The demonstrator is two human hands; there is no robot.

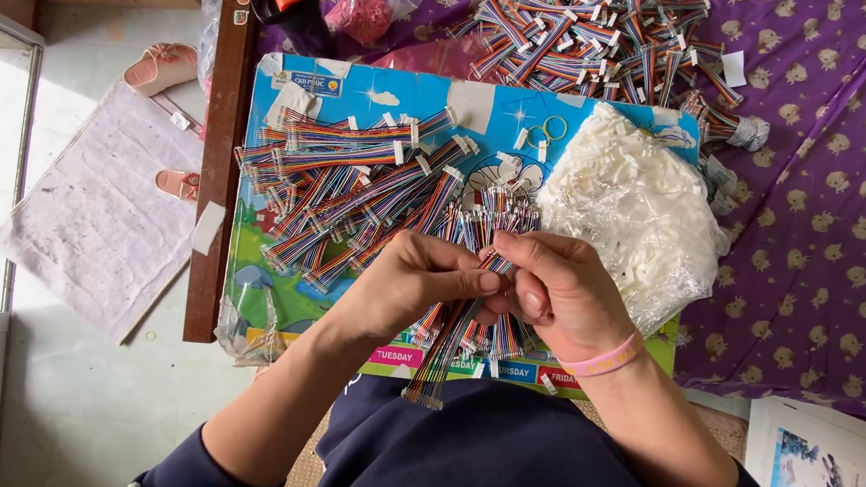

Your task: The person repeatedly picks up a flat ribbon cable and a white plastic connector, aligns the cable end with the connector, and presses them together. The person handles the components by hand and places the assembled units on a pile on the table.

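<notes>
The left hand (410,280) and right hand (556,291) meet over the near edge of a colourful board (343,88), fingertips pinched together on one ribbon cable (445,358). That cable, striped in many colours, runs from the pinch down toward the person's lap, its lower end hanging free over the dark blue clothing. Both hands are closed narrowly around it. A pink band (605,358) circles the right wrist.

The board is a glossy cartoon-printed sheet lying flat across a bed. On it, just beyond the hands, a loose fan of cables (349,183) spreads left and centre. To the right of them, touching the right hand's far side, sits a clear bag (636,206) stuffed with small white connectors. A few yellow rubber bands (546,128) lie near the board's far edge.

Under the board is a purple bedsheet (824,240) with small pale animal prints. A second, bigger heap of cables (591,33) lies on it beyond the board.

At the left, a dark wooden rail (218,166) borders the bed. Past it is a pale tiled floor with a grey mat (96,214) and pink sandals (160,68). Daylight falls across the floor from the left.
</notes>
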